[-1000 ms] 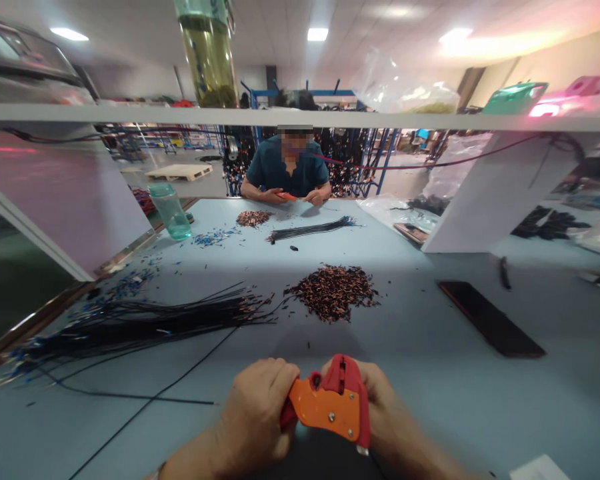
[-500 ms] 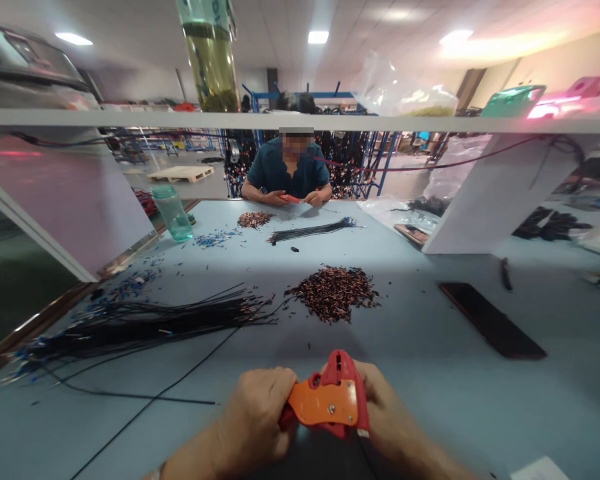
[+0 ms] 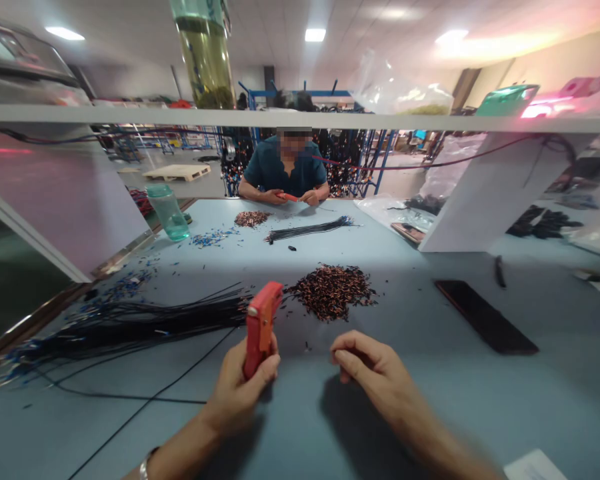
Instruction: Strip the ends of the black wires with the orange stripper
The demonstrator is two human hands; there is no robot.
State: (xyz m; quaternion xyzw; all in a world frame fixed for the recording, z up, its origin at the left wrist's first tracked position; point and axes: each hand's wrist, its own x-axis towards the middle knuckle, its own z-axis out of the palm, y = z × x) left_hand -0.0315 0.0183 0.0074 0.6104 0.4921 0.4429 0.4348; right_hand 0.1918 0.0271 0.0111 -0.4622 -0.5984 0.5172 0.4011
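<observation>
My left hand (image 3: pixel 247 377) is wrapped round the handles of a red and orange wire stripper (image 3: pixel 261 327), held upright with its head up. To the right, my right hand (image 3: pixel 365 363) hovers above the table, fingers curled and thumb drawn in against them; whatever is between them, if anything, is hidden. Just beyond the hands lies a pile of short black and copper wire ends (image 3: pixel 333 292). A bundle of black wires (image 3: pixel 165 323) with blue ends stretches out on the left. One loose black wire (image 3: pixel 180 377) runs from there toward the near edge.
A dark phone (image 3: pixel 485 317) lies at right, a small dark tool (image 3: pixel 500 272) beyond it. A white shelf (image 3: pixel 300 120) crosses overhead. Opposite, a co-worker (image 3: pixel 285 167) holds a red tool near a second wire bundle (image 3: pixel 310 229). A green bottle (image 3: pixel 167 212) stands at left.
My hands have moved apart. The wire stripper has turned upright and shifted left and up in my left hand, while my right hand has come away from it.
</observation>
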